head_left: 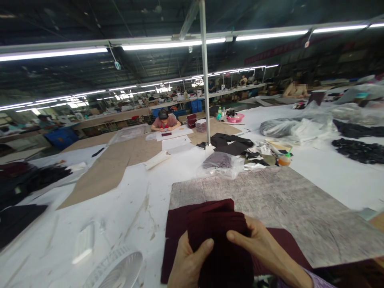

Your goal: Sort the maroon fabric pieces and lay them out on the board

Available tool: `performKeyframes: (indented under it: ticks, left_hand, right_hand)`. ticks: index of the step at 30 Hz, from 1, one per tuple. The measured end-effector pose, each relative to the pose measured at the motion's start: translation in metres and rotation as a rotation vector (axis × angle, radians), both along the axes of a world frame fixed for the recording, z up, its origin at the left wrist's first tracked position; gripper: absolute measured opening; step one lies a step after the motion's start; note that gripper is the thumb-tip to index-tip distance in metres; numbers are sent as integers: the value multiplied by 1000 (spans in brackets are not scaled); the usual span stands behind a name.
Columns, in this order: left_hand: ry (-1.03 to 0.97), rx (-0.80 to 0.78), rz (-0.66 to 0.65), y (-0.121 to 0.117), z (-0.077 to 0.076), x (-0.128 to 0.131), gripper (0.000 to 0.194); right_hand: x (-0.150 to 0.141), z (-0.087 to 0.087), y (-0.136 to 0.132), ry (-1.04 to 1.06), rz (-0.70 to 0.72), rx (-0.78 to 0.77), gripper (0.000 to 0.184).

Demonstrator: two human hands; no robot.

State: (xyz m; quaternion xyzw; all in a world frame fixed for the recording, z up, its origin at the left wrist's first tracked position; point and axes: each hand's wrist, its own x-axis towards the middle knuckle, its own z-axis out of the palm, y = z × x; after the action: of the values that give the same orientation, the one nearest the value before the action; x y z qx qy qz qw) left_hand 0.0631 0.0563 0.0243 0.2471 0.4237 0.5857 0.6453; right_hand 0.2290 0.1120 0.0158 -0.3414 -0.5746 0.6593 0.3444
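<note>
Between my two hands is a stack of dark maroon fabric pieces (220,228), held up near the table's front edge. My left hand (190,256) grips its left side, thumb lying on top. On the right side, my right hand (252,238) is closed round the stack with the thumb pressed on the upper face. The fingers under the fabric are hidden. More maroon fabric pieces (175,224) lie flat beneath and to both sides, partly over a mottled grey sheet (264,196).
A white fan (120,268) stands at the lower left. Beyond the grey sheet are a plastic-wrapped bundle (220,161), black scraps (232,144) and a bottle of orange liquid (284,160). A white post (205,80) rises from the table. Another person (165,121) leans over the far side.
</note>
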Motion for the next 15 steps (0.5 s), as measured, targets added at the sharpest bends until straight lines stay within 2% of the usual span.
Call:
performKeyframes:
  ticks: [8,15]
  left_hand:
    - [-76,-5,-31,0,1,3,51]
    - [-68,1,-7,1,-7,4,50]
  right_hand:
    - [-3,0,0,55,2,-66,29]
    - [-1,-3,-1,-3,-14,-16,29]
